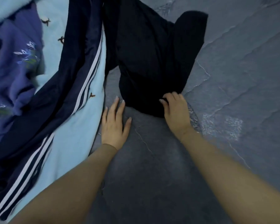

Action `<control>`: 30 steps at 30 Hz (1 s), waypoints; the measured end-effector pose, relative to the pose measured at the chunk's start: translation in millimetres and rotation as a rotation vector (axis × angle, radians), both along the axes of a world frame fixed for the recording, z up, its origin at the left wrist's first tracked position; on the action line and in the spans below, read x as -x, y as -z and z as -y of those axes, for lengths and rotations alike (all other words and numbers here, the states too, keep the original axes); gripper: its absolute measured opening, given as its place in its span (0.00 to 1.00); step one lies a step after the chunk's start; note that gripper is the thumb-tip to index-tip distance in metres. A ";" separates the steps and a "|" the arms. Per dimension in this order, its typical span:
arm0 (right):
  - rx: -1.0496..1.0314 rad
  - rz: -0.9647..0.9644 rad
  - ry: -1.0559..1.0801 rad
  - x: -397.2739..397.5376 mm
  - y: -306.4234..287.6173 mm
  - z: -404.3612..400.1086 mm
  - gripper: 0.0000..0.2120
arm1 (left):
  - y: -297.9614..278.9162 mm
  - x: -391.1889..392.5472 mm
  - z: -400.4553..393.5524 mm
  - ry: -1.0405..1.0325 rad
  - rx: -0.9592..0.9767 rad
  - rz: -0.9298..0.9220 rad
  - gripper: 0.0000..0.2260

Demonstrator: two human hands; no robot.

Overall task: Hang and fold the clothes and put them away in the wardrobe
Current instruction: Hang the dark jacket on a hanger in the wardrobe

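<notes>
Nearest us, our left hand (pixel 114 122) lay flat on the grey bedspread (pixel 152 175), fingers straight and slightly spread, its fingertips just beside the near edge of the black garment (pixel 149 62) but, as far as we could tell, not on it. Our right hand (pixel 176 110) rested on that garment's near right corner, fingers curled and bunching the cloth; whether the thumb pinched underneath we could not tell.

The black garment stretched away from our hands up the middle of the bedspread, rumpled, with one flap turned out toward the far right. We judged the step to be flattening it for a fold, so we needed the left hand to take the other near corner, pull both corners level, and smooth outward before folding.

Left of it, on the light blue blanket (pixel 81 126), lay the navy striped track garment (pixel 58 94), and beyond that a purple embroidered garment (pixel 14 62), both waiting.
</notes>
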State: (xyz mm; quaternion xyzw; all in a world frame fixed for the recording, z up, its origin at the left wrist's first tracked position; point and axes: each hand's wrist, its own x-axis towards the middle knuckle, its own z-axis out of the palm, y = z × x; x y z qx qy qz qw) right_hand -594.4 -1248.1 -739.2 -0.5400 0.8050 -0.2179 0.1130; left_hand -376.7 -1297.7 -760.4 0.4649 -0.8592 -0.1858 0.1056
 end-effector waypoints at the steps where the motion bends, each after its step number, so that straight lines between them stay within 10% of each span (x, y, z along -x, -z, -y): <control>1: -0.014 -0.002 -0.006 -7.4 -4.2 -26.5 0.05 | -6.2 -0.2 -8.1 -0.006 -0.022 -0.059 0.27; 10: -0.215 0.179 0.031 -77.0 -24.4 -226.1 0.03 | -65.3 57.4 -79.9 -0.501 -0.769 -0.658 0.30; 16: -0.300 0.473 0.120 -96.0 -57.5 -282.5 0.08 | -80.7 54.6 -134.4 -0.704 -0.857 -0.545 0.16; 23: -0.138 0.976 0.812 -64.7 -79.6 -254.6 0.31 | -103.9 -8.6 -218.4 -0.602 -1.084 -0.348 0.13; 30: -0.303 1.123 0.697 -45.8 -64.9 -209.5 0.07 | -111.7 -33.7 -218.5 -0.637 -1.050 -0.377 0.13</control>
